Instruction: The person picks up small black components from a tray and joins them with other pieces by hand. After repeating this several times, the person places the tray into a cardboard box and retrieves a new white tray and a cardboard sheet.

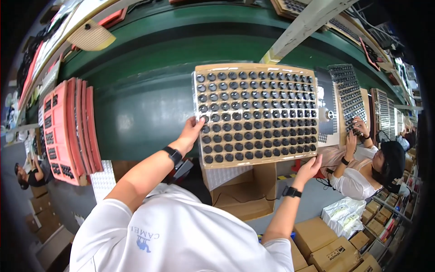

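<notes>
A wide brown cardboard tray (253, 67) with rows of small black round parts (258, 115) is held up in front of me, over the near edge of the green bench. Glossy clear plastic shows along its edges and across its face. My left hand (192, 133) grips the tray's left edge, fingers partly hidden behind it. At the lower right corner my right hand (310, 168) holds the tray, with its fingers partly out of sight beneath. Both wrists wear black bands.
Pink trays (72, 131) stand stacked at left on the green bench (140, 109). An open carton (247, 195) sits below my tray. At right, a co-worker (362, 167) handles another tray of black parts (349, 93). A pale post (303, 31) rises behind; closed cartons (317, 235) lie lower right.
</notes>
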Demonstrator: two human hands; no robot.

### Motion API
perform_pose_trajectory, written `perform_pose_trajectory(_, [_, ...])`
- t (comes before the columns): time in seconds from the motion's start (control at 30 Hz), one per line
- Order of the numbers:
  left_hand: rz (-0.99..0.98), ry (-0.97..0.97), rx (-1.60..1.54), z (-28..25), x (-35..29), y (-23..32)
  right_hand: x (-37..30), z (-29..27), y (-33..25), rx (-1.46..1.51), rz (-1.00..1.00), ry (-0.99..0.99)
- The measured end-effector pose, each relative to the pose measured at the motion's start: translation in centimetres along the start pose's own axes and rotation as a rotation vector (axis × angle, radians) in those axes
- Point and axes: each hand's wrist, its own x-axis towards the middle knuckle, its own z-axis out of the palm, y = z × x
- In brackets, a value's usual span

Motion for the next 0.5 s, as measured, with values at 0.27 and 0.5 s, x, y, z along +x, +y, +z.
perform_pose_trajectory(0.27, [-0.002, -0.145, -0.080, 0.9, -2.3, -0.1, -11.3, 6.5, -2.1, 0.439, 0.637, 0.276])
perform_pose_trajectory(0.5, [0.041, -0.169, -0.039, 1.8, -2.3, 0.0, -9.4, 9.4, -7.7, 0.879, 0.662, 0.246])
